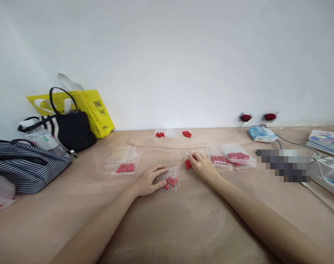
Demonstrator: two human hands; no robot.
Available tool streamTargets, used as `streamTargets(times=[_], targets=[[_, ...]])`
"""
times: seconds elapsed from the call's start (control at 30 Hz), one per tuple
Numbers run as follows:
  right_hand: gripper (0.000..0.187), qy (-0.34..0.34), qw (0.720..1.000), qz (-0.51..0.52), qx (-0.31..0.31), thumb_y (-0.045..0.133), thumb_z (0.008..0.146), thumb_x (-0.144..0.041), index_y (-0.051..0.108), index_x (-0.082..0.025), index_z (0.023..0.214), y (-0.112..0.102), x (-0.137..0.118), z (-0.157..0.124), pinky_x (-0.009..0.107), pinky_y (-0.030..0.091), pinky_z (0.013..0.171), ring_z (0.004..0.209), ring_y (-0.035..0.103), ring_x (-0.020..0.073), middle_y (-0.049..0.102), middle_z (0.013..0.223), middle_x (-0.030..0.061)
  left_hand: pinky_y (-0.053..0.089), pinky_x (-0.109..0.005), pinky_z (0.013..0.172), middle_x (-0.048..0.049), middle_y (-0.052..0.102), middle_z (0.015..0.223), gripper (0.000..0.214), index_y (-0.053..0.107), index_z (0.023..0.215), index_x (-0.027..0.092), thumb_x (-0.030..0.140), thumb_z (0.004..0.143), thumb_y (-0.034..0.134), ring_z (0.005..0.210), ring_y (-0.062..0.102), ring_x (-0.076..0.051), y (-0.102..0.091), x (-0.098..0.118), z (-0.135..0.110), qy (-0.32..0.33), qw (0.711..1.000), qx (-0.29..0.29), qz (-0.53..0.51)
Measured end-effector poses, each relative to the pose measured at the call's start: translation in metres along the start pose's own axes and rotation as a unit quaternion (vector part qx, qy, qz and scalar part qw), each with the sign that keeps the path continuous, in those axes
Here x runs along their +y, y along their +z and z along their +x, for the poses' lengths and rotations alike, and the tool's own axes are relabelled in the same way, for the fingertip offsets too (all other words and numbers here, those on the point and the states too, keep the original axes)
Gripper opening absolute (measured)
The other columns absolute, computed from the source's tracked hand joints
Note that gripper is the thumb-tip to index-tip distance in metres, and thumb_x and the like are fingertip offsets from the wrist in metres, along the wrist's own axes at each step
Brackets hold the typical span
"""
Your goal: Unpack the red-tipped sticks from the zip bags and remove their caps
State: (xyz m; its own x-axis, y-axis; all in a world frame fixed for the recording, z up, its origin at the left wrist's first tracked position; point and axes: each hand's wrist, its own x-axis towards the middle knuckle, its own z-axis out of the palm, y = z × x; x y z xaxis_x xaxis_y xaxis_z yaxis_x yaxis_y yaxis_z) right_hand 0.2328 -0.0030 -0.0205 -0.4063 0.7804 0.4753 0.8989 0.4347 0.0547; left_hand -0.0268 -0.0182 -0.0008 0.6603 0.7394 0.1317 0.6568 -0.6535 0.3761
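Note:
My left hand (148, 180) lies on a small clear zip bag of red plastic pieces (171, 178), fingers spread over its left side. My right hand (201, 165) rests fingers-down on another clear bag with red pieces (188, 160) just beyond it; its fingertips press on the bag. Both hands are on a tan wooden table (167, 223). To the right lie more filled bags (231, 158). To the left sits a bag with red pieces (125, 167) under empty-looking clear bags. Far back, two small heaps of red pieces (187, 134) lie by the wall.
A black handbag (73, 130), a yellow shopping bag (97, 110) and a striped bag (26, 165) stand at the left. At the right are a blue-white device (262, 133), cables, booklets (325, 141), a blurred patch and two red roses (269, 117) by the wall.

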Motion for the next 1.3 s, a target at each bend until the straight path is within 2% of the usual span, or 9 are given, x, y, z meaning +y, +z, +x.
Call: streamTargets(times=[0.1, 0.23, 0.43, 0.53, 0.63, 0.8, 1.03, 1.17, 1.3], targets=[[0.025, 0.001, 0.999, -0.018, -0.027, 0.036, 0.082, -0.009, 0.059, -0.016, 0.086, 0.000, -0.006, 0.002, 0.028, 0.031, 0.062, 0.070, 0.048, 0.0170, 0.055, 0.086, 0.0103, 0.033, -0.039, 0.097, -0.0060, 0.041, 0.130, 0.046, 0.043, 0.123, 0.027, 0.046, 0.082, 0.043, 0.118, 0.039, -0.022, 0.000, 0.000, 0.000, -0.002, 1.000, -0.003, 0.008], [0.024, 0.006, 0.999, -0.018, -0.027, 0.036, 0.082, -0.011, 0.060, -0.015, 0.087, 0.001, -0.010, 0.005, 0.031, 0.028, 0.064, 0.074, 0.048, 0.0192, 0.056, 0.084, 0.0109, 0.033, -0.038, 0.098, -0.0057, 0.041, 0.130, 0.045, 0.043, 0.123, 0.027, 0.045, 0.082, 0.043, 0.118, 0.039, -0.021, 0.000, 0.002, 0.001, -0.005, 1.000, -0.006, 0.008], [0.026, 0.043, 0.999, -0.020, 0.014, 0.041, 0.084, -0.033, 0.061, -0.017, 0.090, -0.003, -0.013, 0.006, 0.036, 0.024, 0.070, 0.083, 0.046, 0.0240, 0.060, 0.082, 0.0116, 0.033, -0.039, 0.097, -0.0058, 0.041, 0.130, 0.045, 0.043, 0.123, 0.027, 0.045, 0.082, 0.043, 0.118, 0.040, -0.022, -0.001, 0.003, 0.001, -0.008, 1.000, -0.007, 0.008], [0.029, 0.060, 0.997, 0.018, 0.052, 0.042, 0.083, -0.040, 0.062, -0.018, 0.088, -0.009, -0.015, 0.000, 0.035, 0.024, 0.072, 0.082, 0.046, 0.0222, 0.061, 0.080, 0.0095, 0.033, -0.038, 0.098, -0.0054, 0.041, 0.130, 0.046, 0.042, 0.124, 0.027, 0.045, 0.082, 0.042, 0.118, 0.039, -0.022, -0.001, 0.004, 0.000, -0.011, 1.000, -0.005, 0.009], [0.025, 0.052, 0.990, 0.108, 0.069, 0.044, 0.082, -0.037, 0.062, -0.020, 0.085, -0.016, -0.020, -0.012, 0.033, 0.024, 0.072, 0.079, 0.047, 0.0183, 0.061, 0.077, 0.0054, 0.033, -0.037, 0.098, -0.0052, 0.041, 0.130, 0.047, 0.041, 0.124, 0.025, 0.045, 0.082, 0.043, 0.118, 0.039, -0.021, -0.001, 0.005, 0.000, -0.016, 1.000, -0.002, 0.008], [0.018, 0.025, 0.963, 0.268, -0.022, 0.055, 0.075, -0.039, 0.065, -0.026, 0.083, -0.022, -0.039, -0.024, 0.030, 0.028, 0.072, 0.073, 0.047, 0.0141, 0.058, 0.073, 0.0004, 0.032, -0.035, 0.099, -0.0049, 0.043, 0.129, 0.046, 0.043, 0.123, 0.024, 0.044, 0.082, 0.042, 0.118, 0.039, -0.020, 0.000, 0.006, 0.000, -0.024, 1.000, 0.004, 0.009], [0.025, 0.008, 0.947, 0.302, -0.107, 0.058, 0.073, -0.032, 0.062, -0.027, 0.097, -0.019, -0.054, -0.010, 0.034, 0.030, 0.078, 0.087, 0.046, 0.0175, 0.060, 0.092, 0.0020, 0.029, -0.037, 0.100, -0.0065, 0.041, 0.131, 0.048, 0.042, 0.124, 0.022, 0.045, 0.081, 0.043, 0.120, 0.036, -0.021, 0.001, 0.006, 0.001, -0.031, 0.999, -0.001, 0.013], [0.027, -0.012, 0.945, 0.303, -0.123, 0.058, 0.073, -0.036, 0.061, -0.029, 0.099, -0.017, -0.057, -0.005, 0.034, 0.029, 0.079, 0.091, 0.046, 0.0187, 0.061, 0.097, 0.0015, 0.030, -0.037, 0.100, -0.0060, 0.041, 0.131, 0.048, 0.042, 0.124, 0.022, 0.045, 0.082, 0.042, 0.119, 0.037, -0.021, 0.002, 0.005, 0.002, -0.022, 1.000, 0.000, 0.011], [0.018, -0.020, 0.955, 0.283, -0.090, 0.056, 0.074, -0.030, 0.063, -0.025, 0.090, -0.016, -0.061, -0.004, 0.032, 0.030, 0.073, 0.085, 0.047, 0.0179, 0.061, 0.088, 0.0024, 0.030, -0.036, 0.100, -0.0047, 0.041, 0.130, 0.048, 0.040, 0.125, 0.024, 0.045, 0.082, 0.042, 0.119, 0.038, -0.021, 0.002, 0.005, 0.001, -0.018, 1.000, 0.005, 0.004]])
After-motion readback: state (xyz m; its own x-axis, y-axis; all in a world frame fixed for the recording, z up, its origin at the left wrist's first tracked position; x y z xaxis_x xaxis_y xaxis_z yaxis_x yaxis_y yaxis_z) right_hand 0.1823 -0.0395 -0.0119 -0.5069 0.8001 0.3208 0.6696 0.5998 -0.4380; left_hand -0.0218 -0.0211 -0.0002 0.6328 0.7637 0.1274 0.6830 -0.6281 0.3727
